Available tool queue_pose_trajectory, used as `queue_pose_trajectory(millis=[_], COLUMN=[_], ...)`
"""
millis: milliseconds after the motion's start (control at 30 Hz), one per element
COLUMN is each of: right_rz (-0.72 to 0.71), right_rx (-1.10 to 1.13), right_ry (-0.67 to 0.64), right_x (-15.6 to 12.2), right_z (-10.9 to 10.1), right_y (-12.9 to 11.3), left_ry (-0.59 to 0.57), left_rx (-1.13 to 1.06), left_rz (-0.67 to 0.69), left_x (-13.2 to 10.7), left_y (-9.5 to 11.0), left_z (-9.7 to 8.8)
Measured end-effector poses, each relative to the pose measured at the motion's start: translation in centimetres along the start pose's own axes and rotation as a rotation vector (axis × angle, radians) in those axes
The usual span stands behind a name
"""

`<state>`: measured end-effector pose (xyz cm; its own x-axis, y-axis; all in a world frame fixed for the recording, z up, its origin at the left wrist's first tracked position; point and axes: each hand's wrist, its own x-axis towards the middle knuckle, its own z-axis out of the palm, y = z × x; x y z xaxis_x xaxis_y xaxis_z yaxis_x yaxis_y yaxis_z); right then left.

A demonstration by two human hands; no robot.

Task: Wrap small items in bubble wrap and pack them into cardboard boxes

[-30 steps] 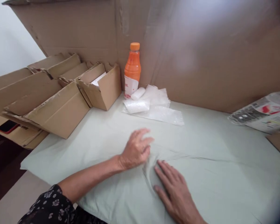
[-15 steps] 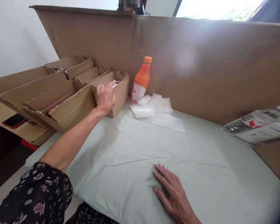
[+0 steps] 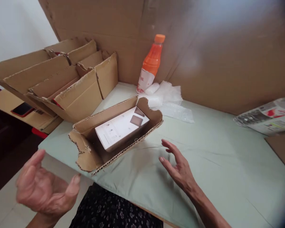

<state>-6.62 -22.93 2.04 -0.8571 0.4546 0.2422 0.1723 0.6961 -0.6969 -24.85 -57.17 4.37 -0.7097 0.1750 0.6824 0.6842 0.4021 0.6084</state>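
A narrow open cardboard box (image 3: 85, 123) lies at a slant on the pale green cloth in front of me. Inside it rests a white printed carton (image 3: 120, 129) with dark pictures at one end. My left hand (image 3: 47, 186) hangs off the near left end of the cardboard box, palm turned up and fingers curled apart, with nothing in it. To the right of the box, my right hand (image 3: 179, 164) is raised over the cloth, thumb and fingers spread. Neither hand touches the box.
Several cardboard compartments (image 3: 80, 95) stand at the left, with a phone (image 3: 23, 109) beside them. An orange-capped bottle (image 3: 150, 65) and bubble wrap (image 3: 178, 110) sit at the back against a tall cardboard wall (image 3: 216, 60). A plastic-wrapped package (image 3: 270, 118) is at the right.
The cardboard box has come from beside the compartments to the middle front. My left hand has let go of it and drawn back left. My right hand has lifted off the cloth.
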Motion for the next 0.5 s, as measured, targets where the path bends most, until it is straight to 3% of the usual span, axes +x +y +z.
queue_pose_trajectory(millis=[67, 167, 233, 333, 500], right_rz=[0.017, 0.036, 0.036, 0.037, 0.188], right_rx=[0.102, 0.224, 0.283, 0.313, 0.272], right_ry=[-0.058, -0.130, -0.162, -0.169, -0.030], right_x=[2.0, 4.9, 6.1, 6.0, 0.7], right_z=[1.0, 3.0, 4.0, 4.1, 0.9], right_y=[-1.4, -2.7, -2.7, -1.6, 1.7], left_ry=[-0.014, -0.296, -0.407, -0.440, -0.541], left_rx=[-0.135, -0.235, -0.274, -0.343, -0.386], left_rz=[-0.147, -0.530, -0.661, -0.711, -0.622], left_x=[-1.2, -2.3, -2.2, -0.8, 2.0], left_y=[-0.6, -0.5, -0.4, -0.2, 1.3], left_z=[0.1, 1.6, 2.9, 5.0, 9.6])
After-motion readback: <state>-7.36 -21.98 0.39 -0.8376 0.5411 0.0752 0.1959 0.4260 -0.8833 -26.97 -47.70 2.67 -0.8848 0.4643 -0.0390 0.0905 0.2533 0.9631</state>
